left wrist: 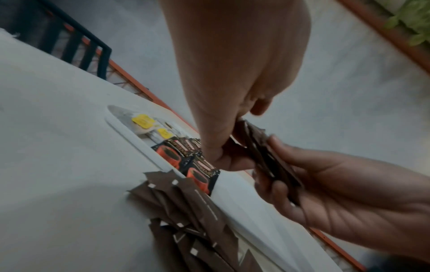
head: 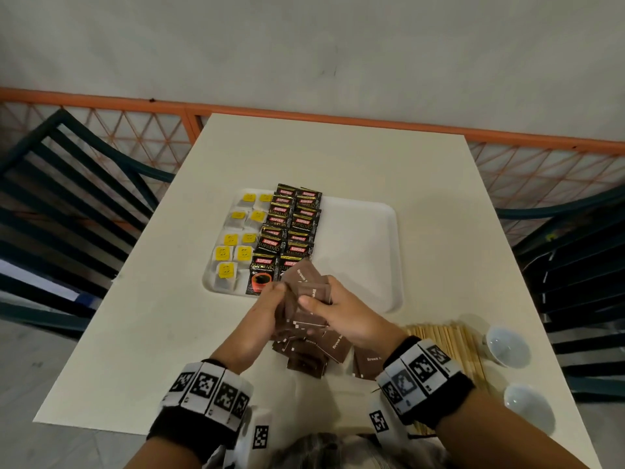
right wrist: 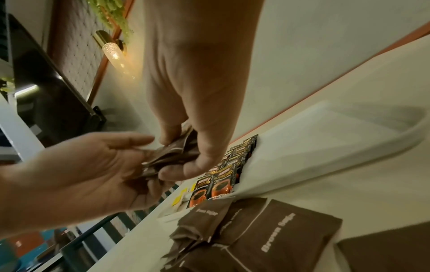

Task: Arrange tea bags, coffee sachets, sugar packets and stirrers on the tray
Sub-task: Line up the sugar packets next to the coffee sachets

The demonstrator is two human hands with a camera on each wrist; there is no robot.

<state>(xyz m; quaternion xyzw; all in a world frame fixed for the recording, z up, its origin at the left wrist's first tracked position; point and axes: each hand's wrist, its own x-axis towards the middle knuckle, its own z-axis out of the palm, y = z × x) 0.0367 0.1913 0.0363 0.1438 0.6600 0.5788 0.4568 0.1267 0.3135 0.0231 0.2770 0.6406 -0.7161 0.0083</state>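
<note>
Sugar-packet step: I hold a fanned bundle of brown sugar packets (head: 306, 292), pinched between my left hand (head: 267, 309) and right hand (head: 341, 316) above the loose heap; next, I judge, they belong on the bare tray (head: 365, 252) beyond my right hand

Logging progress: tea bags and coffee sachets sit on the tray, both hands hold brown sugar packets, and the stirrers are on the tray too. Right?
Not quite. The head view shows the stirrers on the table, near the tray, not on it. The rest stands.
</note>
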